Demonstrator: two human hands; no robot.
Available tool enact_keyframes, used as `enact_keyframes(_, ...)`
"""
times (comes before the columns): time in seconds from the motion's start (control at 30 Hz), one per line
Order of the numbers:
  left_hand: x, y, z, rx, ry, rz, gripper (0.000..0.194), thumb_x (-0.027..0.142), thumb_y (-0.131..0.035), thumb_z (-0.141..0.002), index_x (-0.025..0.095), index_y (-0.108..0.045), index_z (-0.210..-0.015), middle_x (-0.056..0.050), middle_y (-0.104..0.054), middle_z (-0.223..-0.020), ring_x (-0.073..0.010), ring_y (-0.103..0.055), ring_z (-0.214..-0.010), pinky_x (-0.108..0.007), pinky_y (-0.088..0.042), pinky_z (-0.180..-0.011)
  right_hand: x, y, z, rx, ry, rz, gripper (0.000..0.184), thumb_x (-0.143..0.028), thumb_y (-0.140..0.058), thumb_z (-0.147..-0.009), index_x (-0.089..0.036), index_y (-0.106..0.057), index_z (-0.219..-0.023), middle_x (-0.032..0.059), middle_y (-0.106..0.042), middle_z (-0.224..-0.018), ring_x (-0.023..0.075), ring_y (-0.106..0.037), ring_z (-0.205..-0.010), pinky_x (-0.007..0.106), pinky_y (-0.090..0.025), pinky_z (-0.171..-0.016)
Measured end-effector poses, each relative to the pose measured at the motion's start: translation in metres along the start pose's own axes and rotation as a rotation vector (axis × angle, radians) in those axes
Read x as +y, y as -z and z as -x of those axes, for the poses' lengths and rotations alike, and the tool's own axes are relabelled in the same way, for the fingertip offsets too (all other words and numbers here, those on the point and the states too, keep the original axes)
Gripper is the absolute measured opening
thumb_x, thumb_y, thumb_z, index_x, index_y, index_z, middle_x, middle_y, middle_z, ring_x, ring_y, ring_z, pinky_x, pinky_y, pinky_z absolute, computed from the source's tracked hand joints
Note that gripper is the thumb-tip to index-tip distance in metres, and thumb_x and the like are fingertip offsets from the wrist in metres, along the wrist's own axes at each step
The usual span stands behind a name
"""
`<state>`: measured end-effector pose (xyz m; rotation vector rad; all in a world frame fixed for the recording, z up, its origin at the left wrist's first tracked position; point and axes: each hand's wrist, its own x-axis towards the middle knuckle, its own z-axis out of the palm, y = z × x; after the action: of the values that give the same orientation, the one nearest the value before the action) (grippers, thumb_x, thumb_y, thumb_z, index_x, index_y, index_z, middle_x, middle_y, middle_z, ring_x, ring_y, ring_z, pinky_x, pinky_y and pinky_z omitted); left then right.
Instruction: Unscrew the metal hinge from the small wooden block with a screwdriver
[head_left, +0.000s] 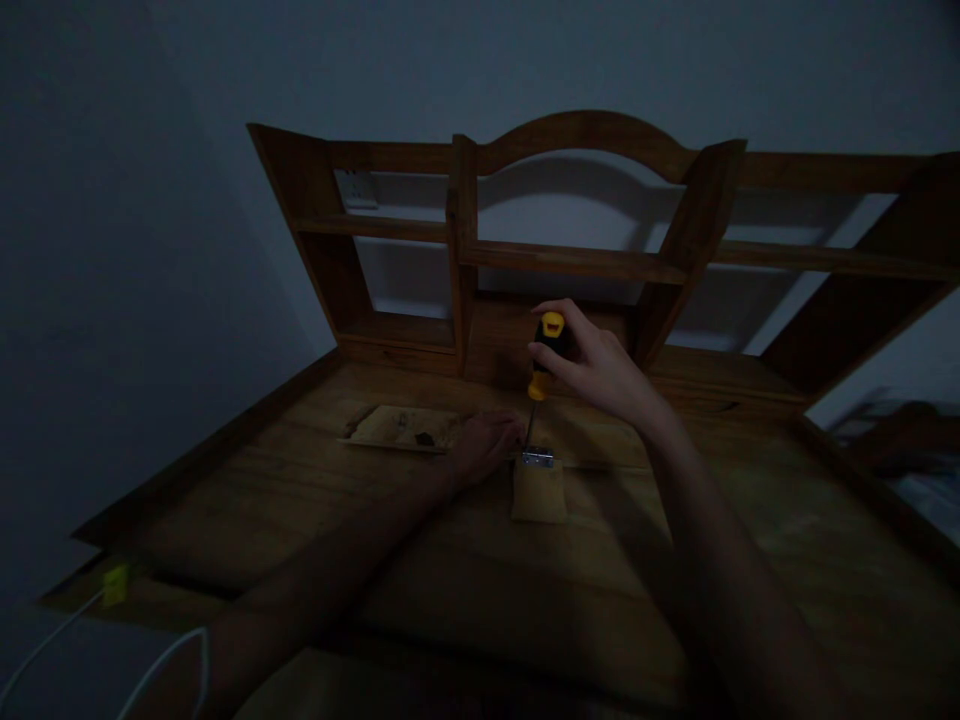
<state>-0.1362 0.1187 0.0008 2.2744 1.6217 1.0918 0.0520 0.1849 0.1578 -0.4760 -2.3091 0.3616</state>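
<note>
My right hand is closed around the yellow-and-black handle of a screwdriver. It stands nearly upright, with its shaft pointing down to a small metal hinge. The hinge lies where a small square wood block meets a long wooden board. On the long board, just left of the hinge, rests my left hand with its fingers lying flat. Whether the screwdriver tip sits in a screw is too dark and small to tell.
Beneath everything is a wooden desk top. A wooden shelf unit rises at its back against the wall. A power socket shows behind the left shelf. A white cable and a yellow tag are at the lower left.
</note>
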Motion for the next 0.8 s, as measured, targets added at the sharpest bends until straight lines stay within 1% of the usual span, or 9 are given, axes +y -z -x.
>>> enact_keyframes(0.1, -0.001, -0.001, 0.001, -0.001, -0.001, 0.063, 0.057, 0.044, -0.021, -0.108, 0.018, -0.068, -0.091, -0.007, -0.068, -0.101, -0.0183, -0.063, -0.094, -0.032, -0.047, -0.094, -0.001, 0.000, 0.000, 0.019, 0.005, 0.013, 0.042, -0.038, -0.058, -0.095, -0.019, -0.054, -0.132, 0.0020, -0.062, -0.097, 0.0145, -0.059, -0.080, 0.024, -0.042, -0.075)
enact_keyframes(0.27, -0.001, -0.001, 0.002, 0.009, 0.000, 0.089, 0.055, 0.045, -0.023, -0.108, 0.018, -0.069, -0.095, -0.006, -0.067, -0.104, -0.0175, -0.062, -0.096, -0.032, -0.046, -0.095, 0.000, -0.006, -0.002, 0.125, 0.053, 0.103, 0.039, -0.034, -0.065, -0.091, -0.017, -0.060, -0.126, 0.0029, -0.065, -0.097, 0.0165, -0.061, -0.084, 0.025, -0.042, -0.077)
enact_keyframes(0.33, -0.001, -0.001, 0.002, 0.005, 0.008, 0.089, 0.055, 0.045, -0.023, -0.108, 0.018, -0.069, -0.094, -0.006, -0.068, -0.104, -0.0175, -0.062, -0.096, -0.032, -0.046, -0.095, 0.001, -0.009, -0.003, 0.157, 0.064, 0.124, 0.039, -0.034, -0.065, -0.091, -0.016, -0.061, -0.126, 0.0043, -0.067, -0.101, 0.0181, -0.063, -0.088, 0.026, -0.044, -0.080)
enact_keyframes(0.4, 0.000, 0.000, 0.001, 0.002, 0.019, 0.090, 0.055, 0.045, -0.023, -0.108, 0.018, -0.069, -0.093, -0.006, -0.068, -0.103, -0.0174, -0.063, -0.094, -0.032, -0.047, -0.094, 0.002, -0.010, -0.003, 0.169, 0.072, 0.132, 0.042, -0.034, -0.065, -0.091, -0.016, -0.062, -0.129, 0.0059, -0.067, -0.111, 0.0203, -0.064, -0.096, 0.029, -0.044, -0.087)
enact_keyframes(0.5, 0.001, 0.001, 0.001, 0.001, 0.003, 0.080, 0.055, 0.043, -0.023, -0.108, 0.019, -0.069, -0.092, -0.005, -0.068, -0.101, -0.0171, -0.063, -0.093, -0.032, -0.047, -0.094, 0.004, -0.007, -0.003, 0.135, 0.058, 0.125, 0.052, -0.038, -0.064, -0.091, -0.015, -0.058, -0.138, 0.0085, -0.066, -0.118, 0.0232, -0.064, -0.103, 0.032, -0.044, -0.093)
enact_keyframes(0.57, 0.001, 0.001, 0.001, 0.004, -0.009, 0.065, 0.054, 0.042, -0.023, -0.108, 0.019, -0.069, -0.092, -0.004, -0.067, -0.100, -0.0170, -0.063, -0.094, -0.032, -0.047, -0.093, 0.004, -0.004, -0.002, 0.095, 0.018, 0.115, 0.059, -0.038, -0.062, -0.090, -0.013, -0.054, -0.143, 0.0100, -0.067, -0.114, 0.0240, -0.064, -0.101, 0.034, -0.046, -0.091)
enact_keyframes(0.63, 0.001, 0.001, 0.001, 0.010, 0.002, 0.047, 0.053, 0.042, -0.024, -0.108, 0.020, -0.069, -0.091, -0.004, -0.067, -0.099, -0.0172, -0.063, -0.093, -0.032, -0.047, -0.091, 0.003, 0.000, -0.001, 0.067, -0.033, 0.111, 0.063, -0.034, -0.061, -0.087, -0.011, -0.051, -0.145, 0.0104, -0.068, -0.107, 0.0244, -0.064, -0.097, 0.034, -0.046, -0.087)
enact_keyframes(0.73, 0.001, 0.001, 0.001, 0.018, -0.002, 0.046, 0.055, 0.043, -0.023, -0.108, 0.019, -0.068, -0.090, -0.006, -0.066, -0.097, -0.0177, -0.062, -0.091, -0.032, -0.047, -0.089, -0.002, 0.003, 0.000, 0.021, -0.063, 0.108, 0.064, -0.031, -0.058, -0.086, -0.014, -0.049, -0.147, 0.0091, -0.067, -0.103, 0.0237, -0.063, -0.091, 0.034, -0.046, -0.083)
enact_keyframes(0.8, 0.002, 0.001, 0.001, 0.026, -0.010, 0.055, 0.056, 0.045, -0.022, -0.108, 0.018, -0.068, -0.089, -0.007, -0.066, -0.097, -0.0179, -0.062, -0.092, -0.032, -0.047, -0.089, -0.004, 0.003, 0.001, 0.001, -0.037, 0.109, 0.059, -0.034, -0.057, -0.090, -0.018, -0.049, -0.146, 0.0083, -0.066, -0.109, 0.0233, -0.063, -0.093, 0.034, -0.046, -0.084)
